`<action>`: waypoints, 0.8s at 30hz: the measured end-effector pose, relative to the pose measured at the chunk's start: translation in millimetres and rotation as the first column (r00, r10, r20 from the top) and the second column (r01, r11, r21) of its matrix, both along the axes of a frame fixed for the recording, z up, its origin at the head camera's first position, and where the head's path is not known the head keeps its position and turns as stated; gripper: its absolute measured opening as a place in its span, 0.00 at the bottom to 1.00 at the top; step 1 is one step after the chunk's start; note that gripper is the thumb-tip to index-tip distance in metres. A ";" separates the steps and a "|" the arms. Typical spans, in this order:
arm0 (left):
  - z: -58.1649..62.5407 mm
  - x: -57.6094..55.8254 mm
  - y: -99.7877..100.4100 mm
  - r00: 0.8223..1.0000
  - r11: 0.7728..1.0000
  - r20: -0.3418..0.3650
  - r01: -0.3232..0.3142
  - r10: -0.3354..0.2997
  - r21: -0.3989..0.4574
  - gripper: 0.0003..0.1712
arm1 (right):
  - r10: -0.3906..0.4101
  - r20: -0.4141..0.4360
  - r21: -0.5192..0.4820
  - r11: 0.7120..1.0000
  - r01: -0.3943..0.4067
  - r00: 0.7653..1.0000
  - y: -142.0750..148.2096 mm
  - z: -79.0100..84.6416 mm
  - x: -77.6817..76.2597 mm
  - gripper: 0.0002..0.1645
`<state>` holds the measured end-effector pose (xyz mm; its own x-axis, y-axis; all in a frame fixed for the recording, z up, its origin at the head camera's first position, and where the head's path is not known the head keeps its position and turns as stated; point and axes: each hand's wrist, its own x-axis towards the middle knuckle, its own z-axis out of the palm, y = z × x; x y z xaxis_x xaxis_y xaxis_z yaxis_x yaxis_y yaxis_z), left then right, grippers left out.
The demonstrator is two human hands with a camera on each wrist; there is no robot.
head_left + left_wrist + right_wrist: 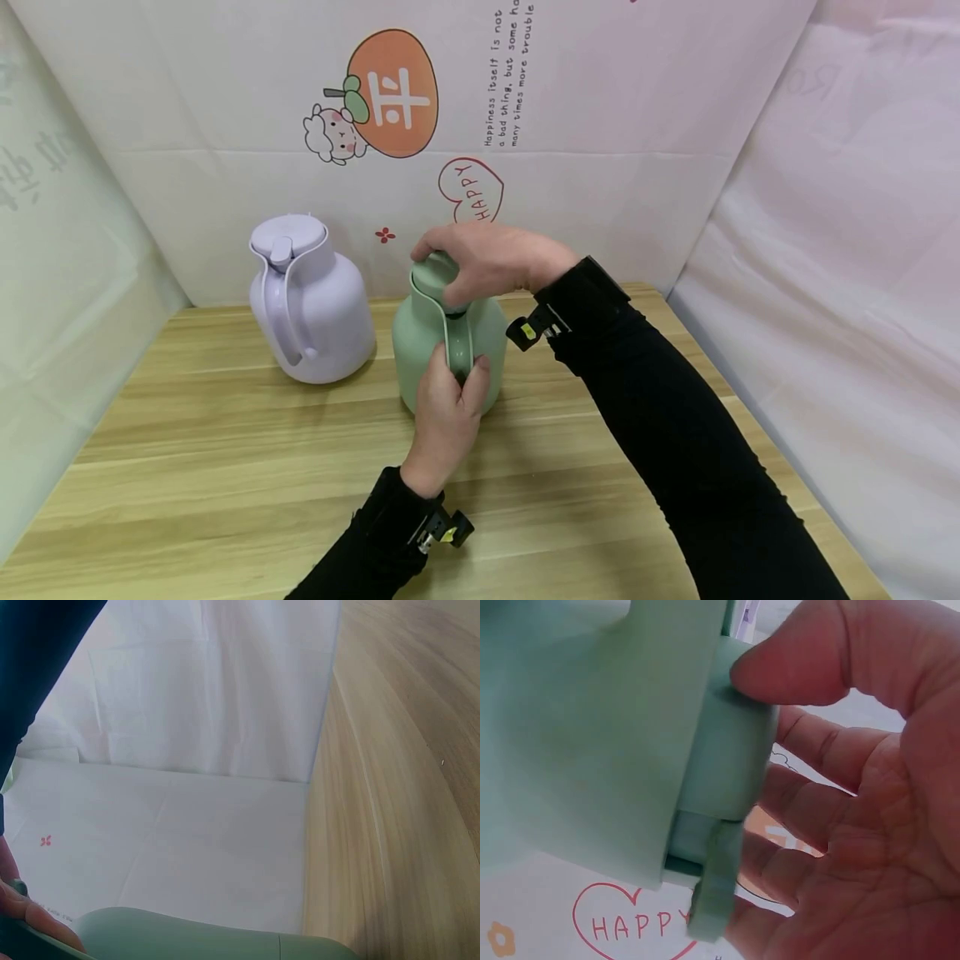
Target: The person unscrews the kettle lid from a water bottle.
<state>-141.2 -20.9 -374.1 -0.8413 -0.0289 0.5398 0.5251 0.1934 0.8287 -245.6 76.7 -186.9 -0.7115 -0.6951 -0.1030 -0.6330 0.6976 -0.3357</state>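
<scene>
A green vacuum jug (411, 354) stands upright on the wooden table, its handle toward me. My left hand (444, 421) grips that handle (459, 346) from the front, thumb on the right side. Over the top, my right hand (498, 260) holds the round green lid (433, 278), thumb on the near side and fingers across the far side. In the right wrist view the lid stands partly proud of the jug's neck, and a small tab (714, 892) sticks out from it. Only the jug's green side (180, 934) shows low in the left wrist view.
A lavender jug (333, 321) of the same shape, lid on, stands to the left of the green one. Behind both hangs a white printed cloth (585, 192). More cloth (847, 275) closes off the sides of the wooden table (225, 500).
</scene>
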 end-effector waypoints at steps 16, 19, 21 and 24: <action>-1.7 0.3 -0.8 1.000 1.000 -0.030 0.002 -0.002 -0.011 0.15 | -0.340 -0.419 0.191 0.874 0.448 0.842 -26.7 2.9 25.0 0.43; -1.9 0.5 -0.9 1.000 1.000 -0.027 -0.002 0.001 -0.017 0.16 | -0.367 -0.466 0.224 0.832 0.508 0.805 -33.1 -1.2 27.3 0.43; -1.7 0.7 -0.9 1.000 1.000 -0.024 -0.003 0.003 -0.020 0.16 | -0.372 -0.485 0.227 0.820 0.525 0.791 -35.4 -3.7 27.6 0.43; -1.3 0.8 -0.8 1.000 1.000 -0.024 -0.002 0.001 -0.017 0.16 | -0.360 -0.498 0.232 0.821 0.521 0.789 -36.8 -6.3 26.5 0.44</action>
